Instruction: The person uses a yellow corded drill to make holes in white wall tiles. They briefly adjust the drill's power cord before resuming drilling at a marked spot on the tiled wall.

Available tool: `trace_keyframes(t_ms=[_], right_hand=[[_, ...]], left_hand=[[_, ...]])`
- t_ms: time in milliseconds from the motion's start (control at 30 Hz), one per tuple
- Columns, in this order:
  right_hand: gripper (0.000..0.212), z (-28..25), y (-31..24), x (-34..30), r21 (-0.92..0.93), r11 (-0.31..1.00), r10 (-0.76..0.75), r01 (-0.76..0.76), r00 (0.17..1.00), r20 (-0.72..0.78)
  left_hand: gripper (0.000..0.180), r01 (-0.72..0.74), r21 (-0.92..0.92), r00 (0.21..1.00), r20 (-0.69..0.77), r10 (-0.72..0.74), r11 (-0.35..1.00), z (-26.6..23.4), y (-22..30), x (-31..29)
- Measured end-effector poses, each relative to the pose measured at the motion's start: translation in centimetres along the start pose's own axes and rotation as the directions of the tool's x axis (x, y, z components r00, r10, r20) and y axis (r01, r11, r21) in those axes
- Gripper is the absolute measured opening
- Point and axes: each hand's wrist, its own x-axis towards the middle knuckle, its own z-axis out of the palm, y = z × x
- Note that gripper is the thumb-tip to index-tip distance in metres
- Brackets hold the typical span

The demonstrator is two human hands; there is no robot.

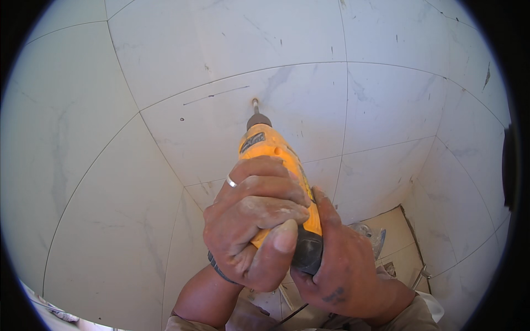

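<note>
A yellow and black power drill (269, 144) points away from me at the tiled wall (298, 94). The tip of its drill bit (255, 103) meets the tile at a small brownish spot. My left hand (256, 220), with a ring on one finger, wraps over the top and left side of the drill body. Around the black rear end and right side closes my right hand (342, 259); its fingers beneath the drill are hidden, as is the trigger. Left of the bit, a dark line and a small round mark (182, 119) show on the tile.
White marbled tiles with thin joints cover the walls on the left and right (458, 187). Below, on the tiled floor (395, 231), a clear rounded object (377, 236) and a metal tool (422, 275) lie near the right corner. A dark cord (292, 314) runs beneath my hands.
</note>
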Motion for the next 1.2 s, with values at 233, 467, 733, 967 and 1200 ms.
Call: trace_keyframes(t_ms=[233,467,733,967,1200], right_hand=[[0.100,-0.2,0.0,0.0,-0.006,1.000,-0.003,0.003,1.000,0.014],[0.099,-0.1,-0.1,0.0,-0.008,1.000,0.018,-0.017,1.000,0.019],[0.099,-0.1,-0.1,0.1,0.004,1.000,0.006,-0.006,1.000,0.018],[0.099,-0.1,-0.2,0.2,0.001,1.000,-0.010,0.010,1.000,-0.007],[0.099,-0.1,-0.2,0.2,-0.015,1.000,0.001,-0.001,1.000,-0.003]], left_hand=[[0.015,-0.140,-0.061,0.990,-0.027,0.138,0.988,-0.1,-1.0,0.5],[0.032,-0.014,-0.001,1.000,0.003,0.014,1.000,-0.1,-0.2,0.0],[0.016,-0.131,-0.056,0.991,-0.016,0.130,0.990,-0.2,-1.0,0.5],[0.016,-0.134,-0.060,0.991,-0.020,0.133,0.989,-0.2,-1.0,0.6],[0.016,-0.138,-0.072,0.990,-0.024,0.137,0.988,-0.2,-1.1,0.6]])
